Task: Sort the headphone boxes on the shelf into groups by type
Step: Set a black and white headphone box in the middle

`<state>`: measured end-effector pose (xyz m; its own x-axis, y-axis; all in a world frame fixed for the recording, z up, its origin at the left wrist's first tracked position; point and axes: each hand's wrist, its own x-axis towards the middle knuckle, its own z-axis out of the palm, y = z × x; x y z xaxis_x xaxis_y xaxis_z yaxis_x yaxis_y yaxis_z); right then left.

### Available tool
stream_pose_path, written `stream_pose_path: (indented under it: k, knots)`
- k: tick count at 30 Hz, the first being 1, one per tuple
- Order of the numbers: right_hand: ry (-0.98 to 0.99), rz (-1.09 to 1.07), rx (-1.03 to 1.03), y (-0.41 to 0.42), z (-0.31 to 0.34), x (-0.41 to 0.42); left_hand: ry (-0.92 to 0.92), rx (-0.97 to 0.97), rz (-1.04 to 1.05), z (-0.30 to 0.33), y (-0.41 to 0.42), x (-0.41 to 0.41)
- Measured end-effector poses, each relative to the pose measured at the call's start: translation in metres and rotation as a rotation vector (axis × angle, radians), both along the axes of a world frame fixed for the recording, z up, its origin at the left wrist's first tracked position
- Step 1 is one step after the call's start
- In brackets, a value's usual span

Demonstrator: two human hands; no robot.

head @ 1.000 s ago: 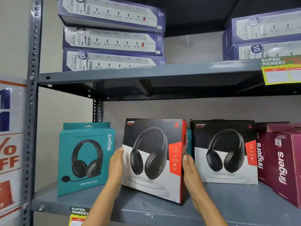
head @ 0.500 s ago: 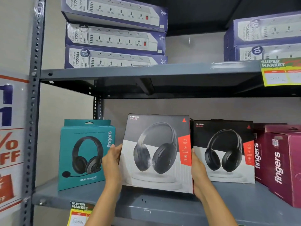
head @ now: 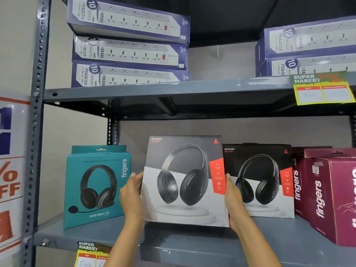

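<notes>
I hold a black-and-white Rockerz headphone box (head: 185,182) lifted a little above the grey shelf (head: 192,245), its front facing me. My left hand (head: 133,195) grips its left edge and my right hand (head: 234,199) grips its right edge. Behind and to the right stands a matching Rockerz box (head: 262,182) on the shelf. A teal fingers headset box (head: 96,185) stands at the left. Maroon fingers boxes (head: 327,193) stand at the right.
The upper shelf (head: 173,89) carries stacked purple power-strip boxes (head: 127,47) at the left and more power-strip boxes (head: 308,49) at the right. Yellow price tags (head: 321,89) hang on the shelf edges. A perforated steel upright (head: 36,132) and a sale poster (head: 9,170) stand at the left.
The held Rockerz box has turned from angled to facing me squarely and has come up and closer to the camera. Both hands stayed on its side edges.
</notes>
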<state>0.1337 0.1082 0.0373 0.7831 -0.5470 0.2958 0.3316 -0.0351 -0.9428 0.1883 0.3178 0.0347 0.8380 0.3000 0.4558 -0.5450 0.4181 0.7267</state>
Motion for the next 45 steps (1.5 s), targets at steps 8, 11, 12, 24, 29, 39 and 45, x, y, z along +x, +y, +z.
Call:
stream_pose_path:
  k: [8, 11, 12, 24, 29, 39, 45]
  knots:
    - [-0.030, -0.421, -0.166, -0.048, 0.010, -0.021, 0.037, -0.015, -0.030, -0.011, -0.054, -0.033]
    - [-0.102, -0.537, -0.236, -0.074, 0.010, -0.037, 0.055, -0.064, -0.097, -0.016, -0.082, -0.052]
    - [-0.124, -0.543, -0.263, -0.083, 0.008, -0.043, 0.056, -0.088, -0.134, -0.017, -0.091, -0.058]
    - [-0.227, -0.606, -0.305, -0.157, -0.008, -0.080, 0.087, -0.151, -0.237, -0.028, -0.166, -0.102]
    - [-0.223, -0.672, -0.324, -0.170, -0.010, -0.085, 0.104, -0.179, -0.255, -0.028, -0.182, -0.102]
    - [-0.381, -0.800, -0.420, -0.179, -0.017, -0.096, 0.060, -0.106, -0.260, -0.030, -0.195, -0.097]
    - [-0.764, -0.853, -0.458, -0.121, 0.009, -0.104, -0.129, 0.027, -0.066, -0.027, -0.139, -0.085]
